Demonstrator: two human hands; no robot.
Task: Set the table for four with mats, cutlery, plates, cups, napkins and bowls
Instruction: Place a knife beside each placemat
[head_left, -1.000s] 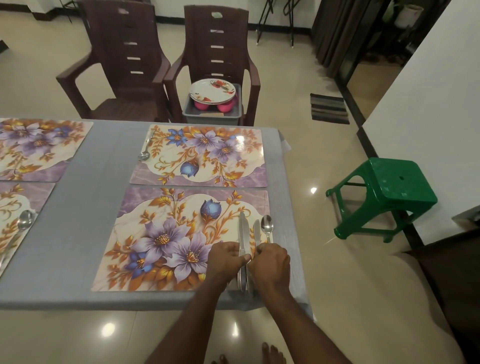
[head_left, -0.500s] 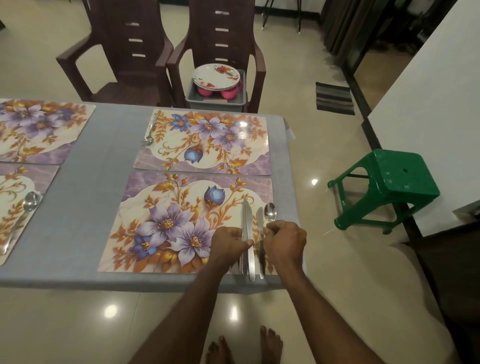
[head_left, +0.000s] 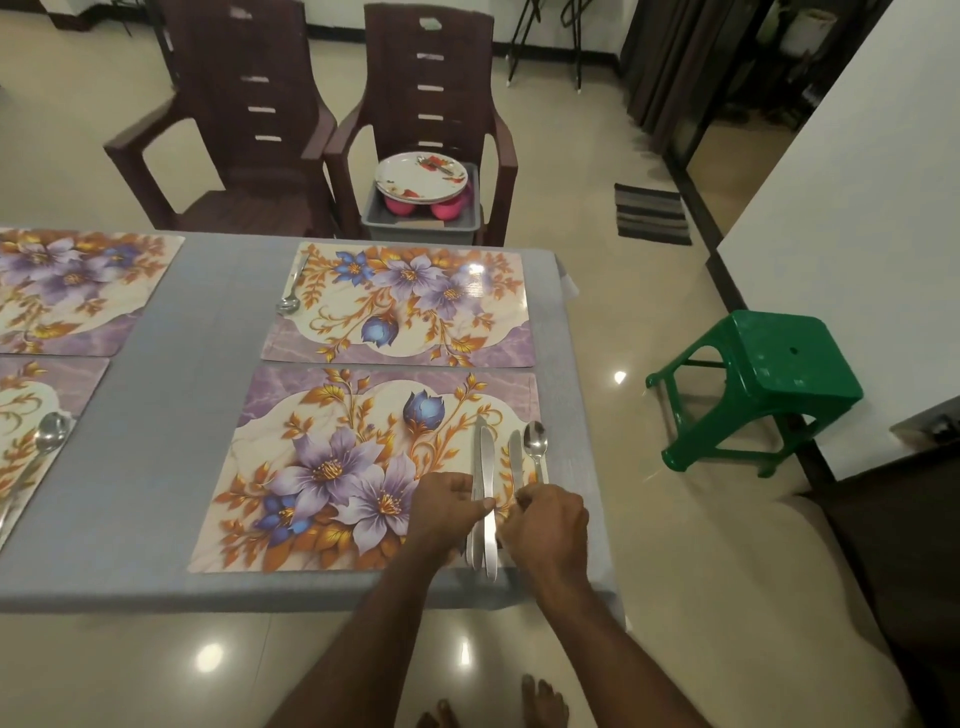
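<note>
The near floral mat (head_left: 332, 467) lies on the grey-clothed table (head_left: 171, 415). At its right side my left hand (head_left: 449, 506) pinches a bundle of knives (head_left: 485, 467) by the handles, blades pointing away. Beside them a single knife (head_left: 515, 454) and a spoon (head_left: 535, 441) lie on the mat, and my right hand (head_left: 548, 527) grips that knife's handle. The far mat (head_left: 405, 306) has a spoon (head_left: 291, 299) at its left edge. Two more mats (head_left: 67, 291) show at the left, the nearer one with a spoon (head_left: 52, 431).
A grey tub (head_left: 421, 218) with plates (head_left: 421, 176) and pink bowls (head_left: 449, 208) sits on the right brown chair (head_left: 431, 88). A second brown chair (head_left: 239, 119) stands to its left. A green stool (head_left: 763, 384) stands right of the table.
Both hands stay at the cutlery on the near mat's right side. The single knife now lies a little apart from the bundle, next to the spoon. The camera view shifted slightly.
</note>
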